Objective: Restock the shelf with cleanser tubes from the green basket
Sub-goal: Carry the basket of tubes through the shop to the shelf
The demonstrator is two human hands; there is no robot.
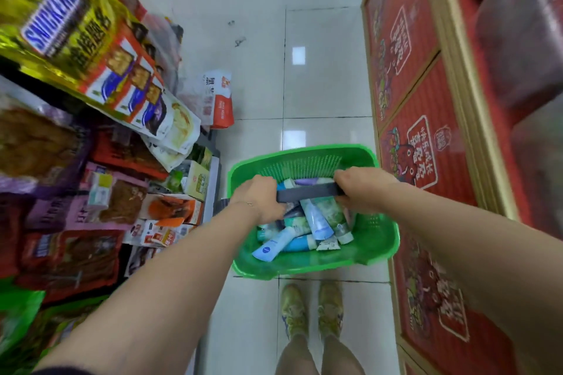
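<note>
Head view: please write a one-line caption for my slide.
Left hand and right hand grip the dark handle of a green basket holding tubes, beside snack shelves.

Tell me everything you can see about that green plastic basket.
The green plastic basket is rectangular with rounded corners, a thick rim and perforated walls. A flat dark grey handle spans its top; the left hand and right hand grip its ends. Inside lies a jumbled heap of cleanser tubes. Below it are white floor tiles.
</note>
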